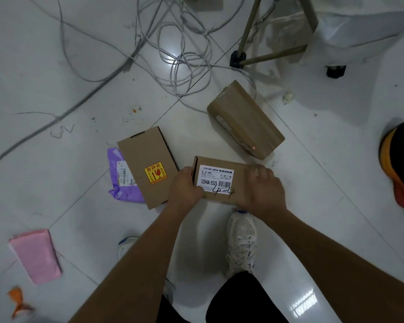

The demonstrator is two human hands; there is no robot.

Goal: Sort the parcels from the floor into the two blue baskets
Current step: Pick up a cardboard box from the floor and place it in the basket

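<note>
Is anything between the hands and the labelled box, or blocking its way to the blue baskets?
Nothing separates them: the left hand and right hand already grip the white-labelled box at its two ends. The fragile-sticker box lies just left of it, the taped box beyond. No blue basket is in view, so that path cannot be judged.

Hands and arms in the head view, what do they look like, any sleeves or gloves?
Both forearms are bare with no sleeves in view. The left hand and right hand wear no gloves, and no watch, ring or wristband shows.
</note>
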